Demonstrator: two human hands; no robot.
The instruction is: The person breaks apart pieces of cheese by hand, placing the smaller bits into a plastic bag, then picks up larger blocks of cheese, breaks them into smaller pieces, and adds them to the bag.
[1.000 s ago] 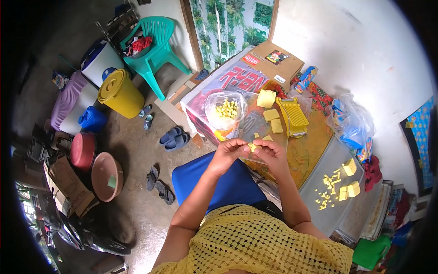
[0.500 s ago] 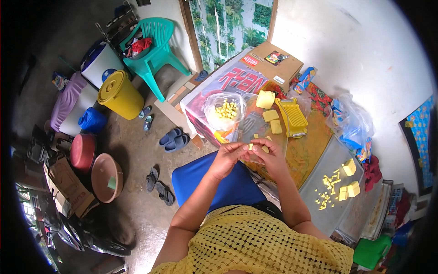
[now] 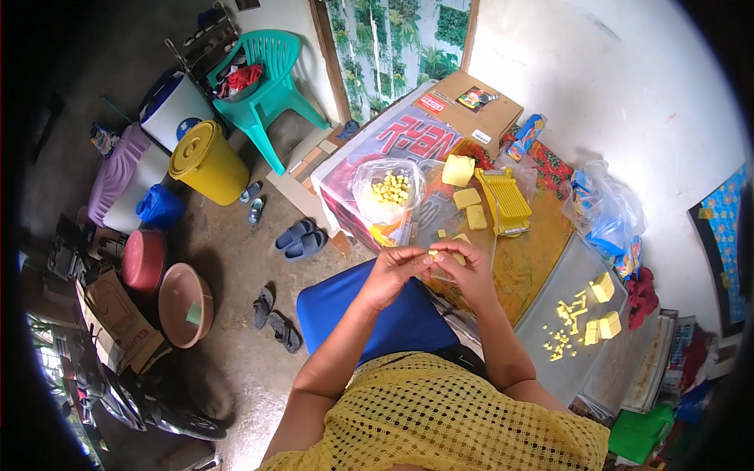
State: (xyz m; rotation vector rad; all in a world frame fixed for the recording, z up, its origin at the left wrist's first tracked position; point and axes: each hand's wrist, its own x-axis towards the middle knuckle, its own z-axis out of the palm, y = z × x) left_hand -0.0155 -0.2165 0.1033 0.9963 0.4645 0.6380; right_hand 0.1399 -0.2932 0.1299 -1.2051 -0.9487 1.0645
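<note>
My left hand (image 3: 393, 275) and my right hand (image 3: 466, 273) meet above the near edge of the table, both closed. Their fingertips pinch a small yellow cube (image 3: 433, 253) between them. Just beyond the fingers, loose yellow pieces (image 3: 441, 233) lie on a clear board (image 3: 481, 264). Farther back are yellow slabs (image 3: 474, 217), a larger yellow block (image 3: 458, 170) and a ridged yellow cutter (image 3: 504, 202). Left of these, a bowl lined with clear plastic (image 3: 364, 206) holds many yellow cubes (image 3: 390, 188). A yellow-handled tool (image 3: 382, 236) rests by the bowl.
At right, a grey tray (image 3: 542, 310) carries yellow blocks, sticks and crumbs (image 3: 572, 314). Plastic bags (image 3: 605, 206) and a cardboard box (image 3: 491, 110) stand at the back. A blue seat (image 3: 361, 310) is below the table, with slippers (image 3: 302, 239) on the floor to the left.
My fingertips have shifted a little around the small yellow cube, which now shows from a slightly different side. Things on the table have stayed in place.
</note>
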